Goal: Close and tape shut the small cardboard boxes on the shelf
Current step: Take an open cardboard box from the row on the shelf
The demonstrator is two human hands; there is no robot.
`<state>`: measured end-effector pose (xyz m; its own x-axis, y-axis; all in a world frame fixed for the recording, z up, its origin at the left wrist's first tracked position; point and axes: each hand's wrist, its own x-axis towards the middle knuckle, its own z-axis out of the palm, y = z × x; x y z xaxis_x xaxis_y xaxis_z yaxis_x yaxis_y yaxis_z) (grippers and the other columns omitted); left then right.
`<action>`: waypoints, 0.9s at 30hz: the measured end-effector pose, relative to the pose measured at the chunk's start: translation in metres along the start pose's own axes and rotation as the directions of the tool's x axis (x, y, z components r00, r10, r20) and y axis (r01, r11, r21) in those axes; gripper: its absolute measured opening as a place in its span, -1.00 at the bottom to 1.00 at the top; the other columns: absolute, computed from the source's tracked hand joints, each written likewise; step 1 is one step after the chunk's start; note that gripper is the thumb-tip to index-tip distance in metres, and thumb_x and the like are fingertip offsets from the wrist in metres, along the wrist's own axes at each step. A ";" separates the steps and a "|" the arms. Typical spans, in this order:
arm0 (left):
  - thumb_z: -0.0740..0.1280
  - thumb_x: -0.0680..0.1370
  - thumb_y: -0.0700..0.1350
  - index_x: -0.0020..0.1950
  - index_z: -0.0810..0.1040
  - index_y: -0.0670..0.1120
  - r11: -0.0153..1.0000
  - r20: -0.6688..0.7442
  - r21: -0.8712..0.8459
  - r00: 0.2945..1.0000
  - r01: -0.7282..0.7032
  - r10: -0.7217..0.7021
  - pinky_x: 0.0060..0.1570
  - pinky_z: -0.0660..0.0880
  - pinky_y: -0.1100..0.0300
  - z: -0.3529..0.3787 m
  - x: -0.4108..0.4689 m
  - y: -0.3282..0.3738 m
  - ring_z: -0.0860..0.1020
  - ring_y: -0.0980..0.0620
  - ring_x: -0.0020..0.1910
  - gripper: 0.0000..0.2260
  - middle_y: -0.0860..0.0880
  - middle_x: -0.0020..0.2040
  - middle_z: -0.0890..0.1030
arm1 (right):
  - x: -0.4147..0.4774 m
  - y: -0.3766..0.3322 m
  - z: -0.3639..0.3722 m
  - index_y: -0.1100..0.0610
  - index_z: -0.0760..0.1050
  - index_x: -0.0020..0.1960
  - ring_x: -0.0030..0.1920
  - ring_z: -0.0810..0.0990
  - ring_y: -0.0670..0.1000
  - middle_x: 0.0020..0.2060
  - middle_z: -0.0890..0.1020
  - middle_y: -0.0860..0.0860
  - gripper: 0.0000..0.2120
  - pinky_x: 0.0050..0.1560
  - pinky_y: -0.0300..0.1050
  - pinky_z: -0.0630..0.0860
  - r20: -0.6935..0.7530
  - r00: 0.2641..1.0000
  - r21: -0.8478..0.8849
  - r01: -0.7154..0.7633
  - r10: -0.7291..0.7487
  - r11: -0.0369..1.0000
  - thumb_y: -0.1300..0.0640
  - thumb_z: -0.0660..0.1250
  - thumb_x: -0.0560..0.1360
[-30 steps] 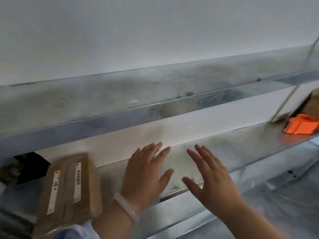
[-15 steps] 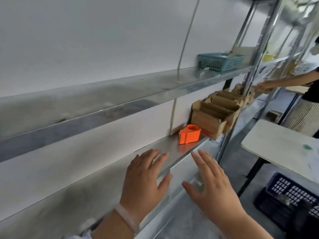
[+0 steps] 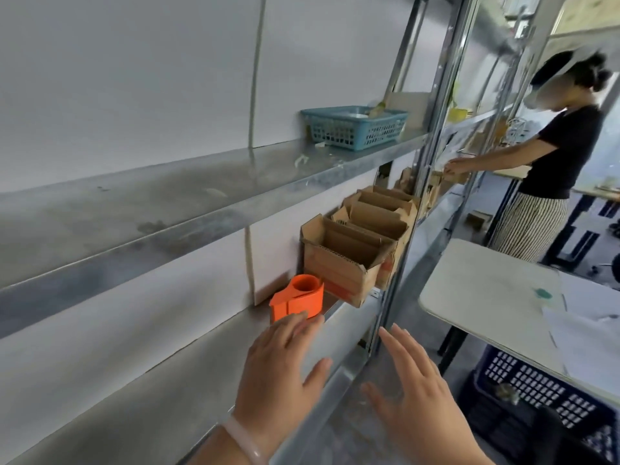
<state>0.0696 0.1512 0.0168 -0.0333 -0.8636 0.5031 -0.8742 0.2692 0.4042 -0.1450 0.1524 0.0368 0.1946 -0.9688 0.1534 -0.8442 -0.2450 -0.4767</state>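
Hands first: my left hand (image 3: 280, 367) and right hand (image 3: 414, 394) hover spread, holding nothing. Orange tape dispenser (image 3: 297, 298) sits just beyond the left fingertips; open cardboard boxes (image 3: 349, 260) (flaps up) stand farther right on the shelf (image 3: 188, 360).

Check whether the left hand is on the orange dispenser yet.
Cannot tell. In the head view the left hand's blurred fingertips overlap the dispenser's lower edge, so neither contact nor a gap shows plainly.

You get soft daylight from two o'clock, dull glare on the metal shelf (image 3: 188, 182), slight blur, bowed edges.
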 end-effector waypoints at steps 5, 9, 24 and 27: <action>0.24 0.52 0.24 0.45 0.34 0.16 0.998 0.073 -0.052 0.997 0.024 -0.020 0.23 0.50 0.01 0.047 0.065 -0.027 0.43 0.06 0.36 -0.49 0.12 0.40 0.44 | 0.083 0.017 -0.008 -0.22 -0.18 0.55 0.56 -0.09 -0.15 0.55 -0.13 -0.25 -0.25 0.54 -0.13 -0.03 0.083 0.992 -0.032 -0.094 0.096 0.995 -0.30 0.18 0.54; 0.24 0.52 0.24 0.45 0.35 0.17 0.997 0.105 -0.066 0.994 0.041 -0.034 0.29 0.47 0.02 0.073 0.116 -0.046 0.39 0.09 0.40 -0.49 0.15 0.43 0.40 | 0.146 0.026 -0.012 -0.21 -0.12 0.57 0.56 -0.02 -0.12 0.55 -0.08 -0.25 -0.26 0.54 -0.08 0.04 0.084 0.983 0.014 -0.167 0.165 0.986 -0.30 0.19 0.53; 0.27 0.57 0.20 0.53 0.12 0.27 0.891 0.141 -0.174 0.907 0.418 -0.398 0.42 0.12 0.28 0.146 0.213 -0.053 0.09 0.25 0.49 -0.43 0.23 0.52 0.16 | 0.296 0.090 0.003 0.01 0.19 0.52 0.36 0.44 0.08 0.41 0.42 -0.01 -0.39 0.36 0.02 0.40 0.413 0.788 0.458 -0.613 0.457 0.644 -0.18 0.24 0.56; 0.28 0.56 0.18 0.54 0.08 0.25 0.820 0.136 -0.254 0.858 0.513 -0.495 0.38 0.20 0.32 0.160 0.228 -0.039 0.12 0.30 0.42 -0.39 0.19 0.53 0.16 | 0.313 0.108 0.001 0.02 0.31 0.42 0.21 0.52 0.09 0.20 0.53 -0.05 -0.52 0.32 0.14 0.46 0.525 0.761 0.494 -0.637 0.381 0.591 -0.10 0.29 0.56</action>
<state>0.0184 -0.1246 -0.0063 0.3379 -0.9324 0.1283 -0.6110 -0.1137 0.7834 -0.1750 -0.1772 0.0320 0.0886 -0.8499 -0.5195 -0.3764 0.4543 -0.8074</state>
